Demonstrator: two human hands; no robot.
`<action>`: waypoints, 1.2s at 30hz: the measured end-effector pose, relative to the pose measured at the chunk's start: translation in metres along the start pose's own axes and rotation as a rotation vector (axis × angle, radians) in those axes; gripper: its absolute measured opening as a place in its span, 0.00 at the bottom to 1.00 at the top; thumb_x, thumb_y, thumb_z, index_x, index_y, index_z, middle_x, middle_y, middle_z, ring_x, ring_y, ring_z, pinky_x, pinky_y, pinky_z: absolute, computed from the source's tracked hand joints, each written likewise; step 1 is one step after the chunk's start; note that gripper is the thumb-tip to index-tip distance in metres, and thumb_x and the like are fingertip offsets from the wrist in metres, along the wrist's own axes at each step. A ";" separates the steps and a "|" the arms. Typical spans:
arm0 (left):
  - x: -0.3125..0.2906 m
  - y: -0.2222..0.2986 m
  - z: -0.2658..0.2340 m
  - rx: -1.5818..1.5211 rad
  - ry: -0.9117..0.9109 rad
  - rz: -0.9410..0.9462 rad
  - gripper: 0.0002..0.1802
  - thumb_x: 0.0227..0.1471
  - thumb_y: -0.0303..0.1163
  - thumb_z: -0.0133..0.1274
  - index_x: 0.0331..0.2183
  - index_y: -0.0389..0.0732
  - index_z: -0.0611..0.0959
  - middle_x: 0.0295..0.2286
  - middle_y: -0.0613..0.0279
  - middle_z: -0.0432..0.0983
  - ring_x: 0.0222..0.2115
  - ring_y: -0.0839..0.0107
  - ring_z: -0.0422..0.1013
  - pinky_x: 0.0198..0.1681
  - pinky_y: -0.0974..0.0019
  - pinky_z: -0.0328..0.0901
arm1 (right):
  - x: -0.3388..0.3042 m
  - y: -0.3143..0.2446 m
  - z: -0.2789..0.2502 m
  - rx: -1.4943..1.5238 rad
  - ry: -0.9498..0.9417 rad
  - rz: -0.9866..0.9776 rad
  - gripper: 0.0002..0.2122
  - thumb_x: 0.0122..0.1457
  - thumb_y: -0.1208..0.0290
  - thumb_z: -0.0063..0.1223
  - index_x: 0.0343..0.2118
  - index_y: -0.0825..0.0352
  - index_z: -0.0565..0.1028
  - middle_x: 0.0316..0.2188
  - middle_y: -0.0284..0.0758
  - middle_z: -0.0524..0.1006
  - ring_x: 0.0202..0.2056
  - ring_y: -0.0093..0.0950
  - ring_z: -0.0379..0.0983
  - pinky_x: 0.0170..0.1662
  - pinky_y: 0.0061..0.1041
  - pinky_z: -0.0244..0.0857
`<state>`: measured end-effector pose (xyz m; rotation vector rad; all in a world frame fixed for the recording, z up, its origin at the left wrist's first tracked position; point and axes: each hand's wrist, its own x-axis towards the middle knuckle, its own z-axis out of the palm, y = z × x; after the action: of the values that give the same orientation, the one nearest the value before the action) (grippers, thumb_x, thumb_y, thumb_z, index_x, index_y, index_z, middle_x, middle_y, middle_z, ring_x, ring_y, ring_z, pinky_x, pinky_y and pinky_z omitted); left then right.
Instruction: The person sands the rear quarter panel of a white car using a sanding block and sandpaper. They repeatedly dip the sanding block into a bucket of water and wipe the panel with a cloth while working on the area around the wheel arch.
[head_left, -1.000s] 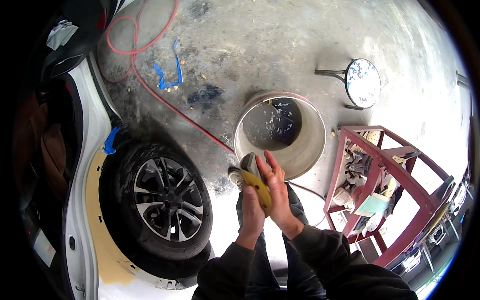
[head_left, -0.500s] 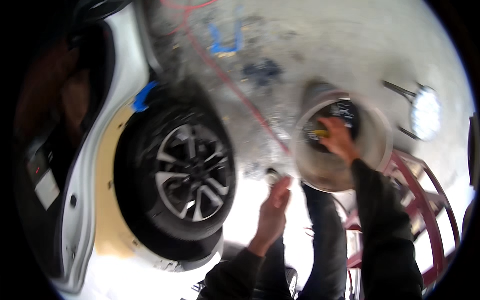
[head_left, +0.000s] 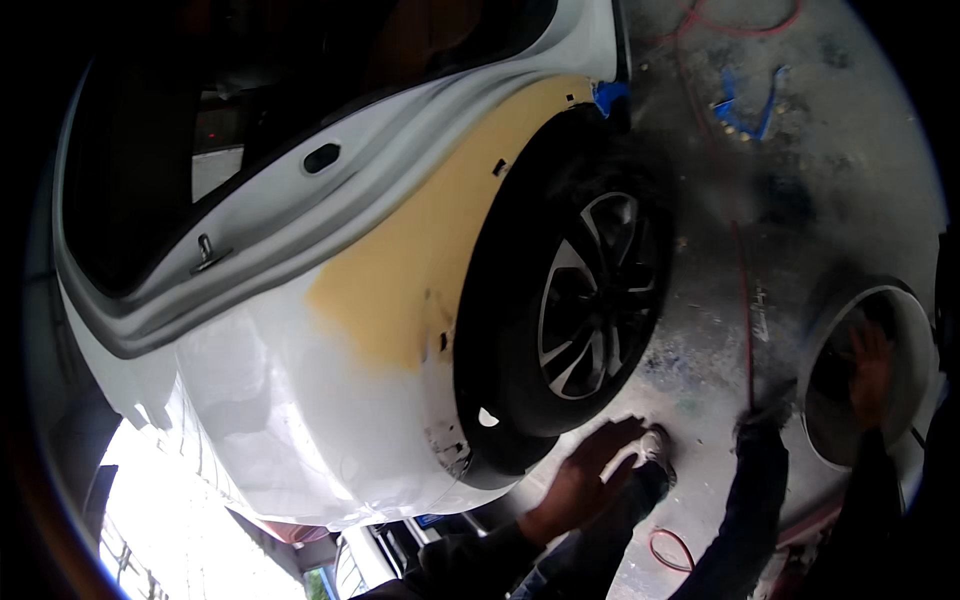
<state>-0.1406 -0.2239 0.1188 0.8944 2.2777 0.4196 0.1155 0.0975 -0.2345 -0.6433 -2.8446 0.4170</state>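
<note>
At the right edge my right hand (head_left: pixel 870 365) is over the mouth of a pale round bucket (head_left: pixel 905 315), fingers stretched upward and nothing visibly held. The inside of the bucket is too dark to make out. Near the lower middle is my left hand (head_left: pixel 585 485), empty, fingers extended and thumb apart, just below the car's tyre. The white car panel (head_left: pixel 260 400) fills the left, with a tan patch (head_left: pixel 390 280) along the wheel arch. Beside that stands the wheel (head_left: pixel 600 300) with its silver-and-black rim.
Blue tape (head_left: pixel 610 97) sticks to the arch's upper end, and more blue tape (head_left: pixel 765 125) lies on the concrete floor (head_left: pixel 700 440). A red hose (head_left: pixel 745 300) runs across the floor. My shoe (head_left: pixel 655 450) is next to my left hand.
The view has swung left toward the car, so the bucket appears farther right. My right hand, earlier curled at a yellow thing inside the bucket, now has straighter fingers. The yellow thing no longer shows.
</note>
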 end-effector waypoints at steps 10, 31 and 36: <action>-0.135 0.060 -0.237 0.263 0.165 0.309 0.19 0.47 0.20 0.58 0.44 0.35 0.81 0.50 0.48 0.74 0.53 0.51 0.70 0.56 0.55 0.65 | 0.158 -0.292 -0.308 0.112 0.049 -0.326 0.23 0.47 0.64 0.62 0.50 0.52 0.75 0.46 0.32 0.73 0.51 0.33 0.68 0.53 0.35 0.63; -0.314 -0.077 -0.481 1.302 0.667 0.218 0.35 0.64 0.56 0.30 0.63 0.45 0.66 0.63 0.44 0.57 0.64 0.41 0.52 0.66 0.36 0.40 | 0.268 -0.495 -0.260 1.114 0.586 0.375 0.22 0.52 0.73 0.63 0.52 0.51 0.77 0.59 0.42 0.69 0.47 0.44 0.71 0.45 0.34 0.71; -0.305 -0.079 -0.476 1.330 0.670 0.252 0.34 0.65 0.53 0.30 0.61 0.39 0.68 0.62 0.43 0.58 0.64 0.44 0.53 0.66 0.39 0.40 | 0.209 -0.536 -0.275 0.959 0.566 0.278 0.23 0.51 0.72 0.64 0.52 0.51 0.77 0.59 0.46 0.68 0.45 0.44 0.71 0.45 0.37 0.71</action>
<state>-0.3278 -0.5197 0.5698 1.8646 2.9743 -1.0080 -0.2099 -0.2107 0.2184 -0.7581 -1.7255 1.2763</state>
